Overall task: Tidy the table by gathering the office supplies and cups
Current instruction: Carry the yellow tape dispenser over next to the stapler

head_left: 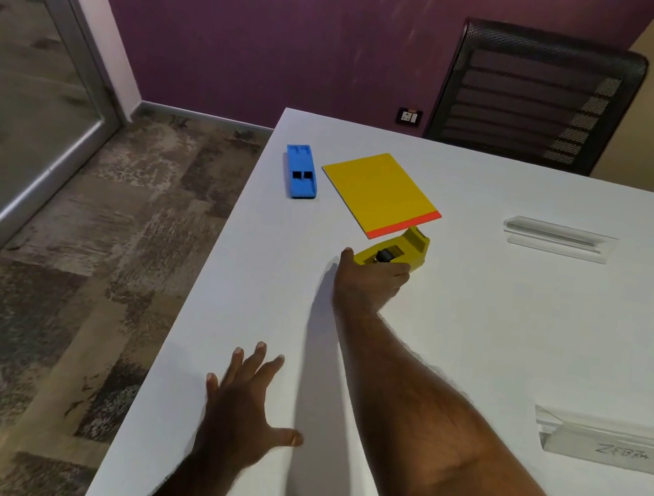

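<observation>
Head view is showing my right hand (370, 279) reaching out over the white worktop (477, 325) and grasping the yellow tape dispenser (400, 251), fingers (395, 270) curling over its near end and thumb lying along its left side. That dispenser is sitting near the middle of the worktop, its long axis running from near-left to far-right, the far end pointing toward the far right and lying just beside the red-edged corner of the yellow pad (380, 191). I am seeing a blue stapler (301, 172) lying left of the pad, close to the worktop's left edge, long axis running away from me. My left hand (247, 403) is resting flat near that edge, fingers released and spread. Two clear stands (558, 239) are sitting on the right.
</observation>
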A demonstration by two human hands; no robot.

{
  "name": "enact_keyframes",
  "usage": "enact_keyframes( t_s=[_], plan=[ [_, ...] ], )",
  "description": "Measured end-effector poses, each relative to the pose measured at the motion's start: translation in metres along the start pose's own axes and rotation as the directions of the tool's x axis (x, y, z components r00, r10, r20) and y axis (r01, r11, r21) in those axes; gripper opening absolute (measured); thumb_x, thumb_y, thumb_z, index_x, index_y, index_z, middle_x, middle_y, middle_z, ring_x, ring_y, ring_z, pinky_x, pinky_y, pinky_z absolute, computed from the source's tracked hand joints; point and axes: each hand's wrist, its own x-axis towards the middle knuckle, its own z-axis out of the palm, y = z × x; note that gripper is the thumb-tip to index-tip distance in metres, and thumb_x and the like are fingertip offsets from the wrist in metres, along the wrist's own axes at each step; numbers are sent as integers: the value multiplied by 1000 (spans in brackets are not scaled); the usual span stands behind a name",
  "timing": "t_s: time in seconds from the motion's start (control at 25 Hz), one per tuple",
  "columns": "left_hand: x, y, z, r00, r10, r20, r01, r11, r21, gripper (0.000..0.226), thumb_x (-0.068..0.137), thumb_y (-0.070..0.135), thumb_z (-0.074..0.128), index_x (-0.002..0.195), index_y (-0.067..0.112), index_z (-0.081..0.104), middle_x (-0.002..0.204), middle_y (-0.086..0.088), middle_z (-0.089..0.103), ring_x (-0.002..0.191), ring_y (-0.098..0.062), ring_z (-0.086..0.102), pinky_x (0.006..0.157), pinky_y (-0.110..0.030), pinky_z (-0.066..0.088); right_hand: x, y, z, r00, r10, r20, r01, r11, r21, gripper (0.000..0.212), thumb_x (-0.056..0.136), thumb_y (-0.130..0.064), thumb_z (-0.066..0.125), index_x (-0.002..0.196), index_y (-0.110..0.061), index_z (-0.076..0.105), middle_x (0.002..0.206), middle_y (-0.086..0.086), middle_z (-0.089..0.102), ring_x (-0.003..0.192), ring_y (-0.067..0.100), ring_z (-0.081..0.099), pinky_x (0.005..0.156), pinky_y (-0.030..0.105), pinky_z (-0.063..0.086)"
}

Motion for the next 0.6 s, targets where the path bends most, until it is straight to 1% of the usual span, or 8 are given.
enact_keyframes(
  t_s=[0.12, 0.2, 0.24, 0.32, 0.36, 0.48, 0.52, 0.6],
  plan=[
    [1, -1, 1, 1000, 2, -3, -2, 1000, -15, 107, 57, 75, 69, 148, 37, 27, 161, 7, 11, 150, -23, 7, 115, -60, 10, 2, 4, 1, 999, -51, -6, 51, 996, 68, 75, 62, -40, 67, 124, -11, 37, 115, 8, 50, 105, 32, 54, 90, 48, 51],
    [1, -2, 0, 1000, 4, -6, -5, 1000, -18, 106, 57, 73, 70, 148, 36, 28, 161, 7, 11, 150, -23, 7, 115, -60, 10, 0, 9, -10, 993, -119, 24, 117, 991, 69, 59, 65, -35, 69, 114, -14, 44, 105, 6, 55, 95, 29, 58, 82, 42, 53],
    [1, -2, -1, 1000, 4, -6, -4, 1000, -20, 105, 58, 72, 71, 147, 36, 29, 161, 7, 12, 150, -23, 7, 115, -60, 10, -2, 12, -18, 986, -163, 41, 161, 986, 47, 55, 67, -33, 71, 112, -15, 46, 102, 4, 57, 91, 26, 59, 78, 38, 52],
    [-1, -1, -2, 1000, 0, -11, 0, 999, -37, 105, 57, 70, 73, 147, 36, 31, 161, 8, 13, 150, -22, 8, 115, -59, 9, -7, 16, -38, 966, -242, 88, 243, 970, 2, 49, 69, -33, 73, 110, -18, 50, 99, 0, 60, 86, 21, 60, 71, 29, 45],
    [-2, -1, -3, 1000, -2, -14, 1, 999, -46, 105, 57, 70, 74, 147, 35, 32, 161, 8, 14, 150, -22, 8, 115, -59, 9, -10, 17, -48, 955, -276, 113, 278, 961, 1, 46, 70, -33, 73, 108, -19, 52, 97, -2, 61, 84, 19, 59, 70, 26, 41],
    [-4, -2, -3, 999, 12, -30, -15, 996, -92, 107, 54, 68, 76, 146, 32, 35, 160, 6, 17, 149, -22, 10, 115, -62, 11, -24, 25, -76, 922, -351, 161, 352, 936, 25, 40, 69, -31, 71, 104, -24, 53, 92, -6, 63, 79, 15, 59, 71, 23, 39],
    [-4, -2, -3, 1000, 14, -21, -17, 995, -102, 107, 54, 68, 76, 146, 32, 35, 160, 6, 16, 150, -22, 9, 115, -62, 10, -30, 28, -88, 913, -370, 172, 371, 928, 27, 40, 69, -31, 71, 104, -25, 53, 92, -8, 62, 78, 13, 58, 71, 22, 39],
    [-3, 0, -6, 999, -11, 51, 16, 996, -86, 107, 58, 67, 75, 148, 34, 28, 162, 7, 9, 150, -21, 3, 116, -58, 6, -42, 33, -115, 896, -393, 207, 400, 916, 7, 43, 70, -29, 73, 108, -25, 53, 93, -13, 59, 78, 9, 54, 71, 20, 38]
  ],
)
